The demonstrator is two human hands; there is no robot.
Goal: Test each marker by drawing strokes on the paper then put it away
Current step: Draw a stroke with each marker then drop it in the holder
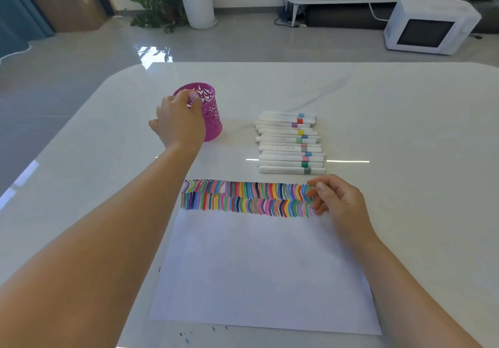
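Twelve or so white markers (290, 142) lay side by side on the table (405, 104) beyond the paper (256, 266), so I judged that most of the testing was ahead of you. Your left hand (179, 123) gripped one marker (192, 96), pale pink end up, right at the near rim of the magenta pen holder (212, 115). That holder was light openwork and your hand crowded its side. Had you pushed down off-centre or caught the rim with a knuckle, it could have tipped or slid on the glossy top. Let go too high, the marker might have bounced out. I could not tell whether its cap was fully seated, and a loose one would dry the tip. Your right hand (337, 202) held nothing, its fingers loosely curled, and it rested on the right end of the coloured strokes (248, 196). Fresh ink there could have smeared under your fingertips, and a careless lift could have dragged the sheet.
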